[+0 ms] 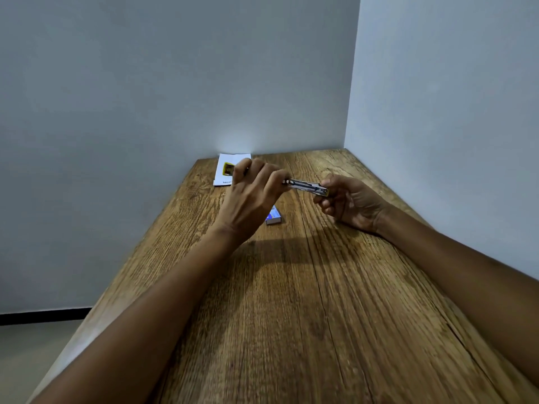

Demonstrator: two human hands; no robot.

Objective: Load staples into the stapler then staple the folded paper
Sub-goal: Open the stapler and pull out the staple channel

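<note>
Left hand: the left hand [250, 193] is raised above the wooden table [306, 301], back of the hand toward the camera, fingers curled and pinched on the near-left end of the stapler
Right hand: the right hand [350, 202] is to the right of the left hand, wrist resting on the table, fingers curled with the thumb and fingertips closed on the other end of the stapler
Stapler: the stapler [306, 186] spans the gap between the two hands, held off the table, a thin metallic bar tilted slightly down toward the right hand; it is blurred, so whether it is opened or whether staples lie inside cannot be told
Staple box: a small blue and white box [274, 218] lies flat on the table just under and behind the left hand, partly hidden by that hand's palm
Folded paper: a white paper [230, 170] with a yellow patch and some printing lies on the table beyond the left hand, against the back wall [175, 83]; the left fingers overlap its right part in view, and whether they touch it cannot be told
Forearms: both bare forearms reach in from the near edge, the right one lying along the table's right side by the side wall [452, 112]
</note>
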